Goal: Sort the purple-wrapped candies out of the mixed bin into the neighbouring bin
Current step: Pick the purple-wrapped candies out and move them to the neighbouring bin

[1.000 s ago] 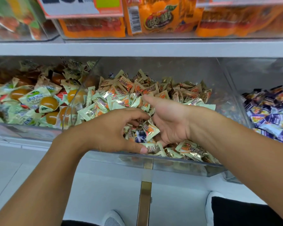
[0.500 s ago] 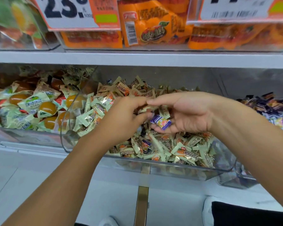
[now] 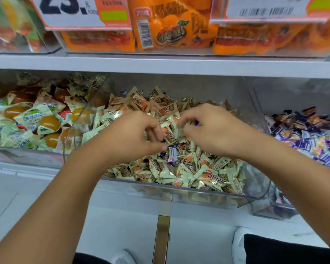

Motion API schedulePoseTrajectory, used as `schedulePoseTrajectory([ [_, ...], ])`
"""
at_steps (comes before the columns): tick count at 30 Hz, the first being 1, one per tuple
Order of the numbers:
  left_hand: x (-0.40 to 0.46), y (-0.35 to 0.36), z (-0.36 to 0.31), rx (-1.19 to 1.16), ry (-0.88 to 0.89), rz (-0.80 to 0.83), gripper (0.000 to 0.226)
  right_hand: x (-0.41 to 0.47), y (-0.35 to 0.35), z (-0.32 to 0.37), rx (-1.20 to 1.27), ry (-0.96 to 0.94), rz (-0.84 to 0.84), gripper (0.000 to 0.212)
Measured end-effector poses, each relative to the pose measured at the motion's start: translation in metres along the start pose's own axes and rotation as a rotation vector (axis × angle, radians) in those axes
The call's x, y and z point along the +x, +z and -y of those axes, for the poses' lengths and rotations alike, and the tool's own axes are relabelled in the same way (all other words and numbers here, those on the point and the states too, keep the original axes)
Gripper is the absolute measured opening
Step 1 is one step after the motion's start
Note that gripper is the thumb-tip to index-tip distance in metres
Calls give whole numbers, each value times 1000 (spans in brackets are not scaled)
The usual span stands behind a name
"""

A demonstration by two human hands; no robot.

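Nearest you, the clear front wall of the mixed bin [image 3: 198, 193] keeps the heap from spilling, so you have to reach in over it from above. Your left hand [image 3: 130, 138] is curled low over the pile, thumb and fingertips pinching the top of a purple candy [image 3: 172, 154] that stands on end among the pale green wrappers. That grip looks meant to lift it free without dragging its neighbours along.

Your right hand [image 3: 213, 130] sits slightly further back with fingers bunched together. A sliver of purple [image 3: 196, 123] shows at the fingertips, so it is probably holding an earlier pick, though most of it is hidden.

The purple bin [image 3: 259, 119] lies just to your right, sharing a wall, and already holds a heap of purple wrappers. That suggests you collect in the right hand because it is the nearer one to drop from.

Behind, the shelf edge [image 3: 160, 66] overhangs the bins.
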State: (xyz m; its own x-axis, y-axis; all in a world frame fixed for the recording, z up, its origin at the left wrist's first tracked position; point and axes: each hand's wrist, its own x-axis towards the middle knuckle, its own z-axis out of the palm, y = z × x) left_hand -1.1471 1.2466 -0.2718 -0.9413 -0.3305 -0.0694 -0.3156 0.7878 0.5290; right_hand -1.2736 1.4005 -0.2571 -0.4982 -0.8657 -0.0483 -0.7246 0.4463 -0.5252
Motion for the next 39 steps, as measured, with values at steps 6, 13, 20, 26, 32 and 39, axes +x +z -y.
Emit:
schedulePoseTrajectory([
  [6, -7, -5, 23, 198, -1, 215, 22, 20, 47, 11, -203, -89, 390, 41],
  [13, -8, 3, 20, 137, 82, 284, 31, 7, 18, 4, -489, -40, 644, 23],
  [20, -4, 22, 8, 379, 82, 360, 45, 13, 7, 7, -470, -1, 489, 47],
  [26, -6, 16, 10, 414, 64, 450, 22, 29, 43, 16, -256, 16, 318, 25],
  [32, -7, 14, 17, 353, 84, 455, 17, 37, 59, 26, -351, 158, 317, 43],
  [39, -13, 8, 19, -52, -2, 3, 22, 42, 25, 13, 297, 333, 275, 28],
])
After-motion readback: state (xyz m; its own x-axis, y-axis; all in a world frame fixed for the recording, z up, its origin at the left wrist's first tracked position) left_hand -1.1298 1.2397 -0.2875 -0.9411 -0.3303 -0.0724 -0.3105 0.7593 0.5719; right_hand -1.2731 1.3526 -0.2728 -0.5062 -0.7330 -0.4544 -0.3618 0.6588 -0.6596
